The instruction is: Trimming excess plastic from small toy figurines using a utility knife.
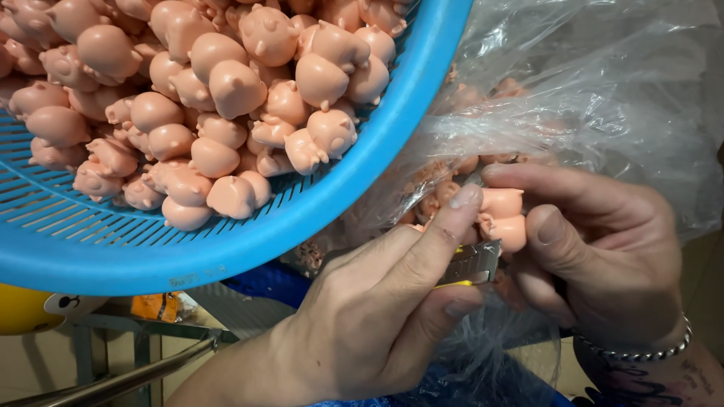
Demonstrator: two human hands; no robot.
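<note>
My left hand (377, 309) grips a utility knife (471, 265) with a yellow body, its metal blade end pressed against a small pink pig-shaped figure (504, 218). The thumb of that hand rests on the figure's left side. My right hand (596, 252) pinches the same pink figure between thumb and fingers; a beaded bracelet circles that wrist. Both hands meet just below the rim of a blue slotted plastic basket (354, 181) piled with several more pink pig figures (219, 98).
A clear plastic bag (603, 90) holding more pink figures bulges behind my hands at the right. Below the basket sit a yellow rounded toy (26, 310), a metal frame (128, 373) and blue fabric (264, 283).
</note>
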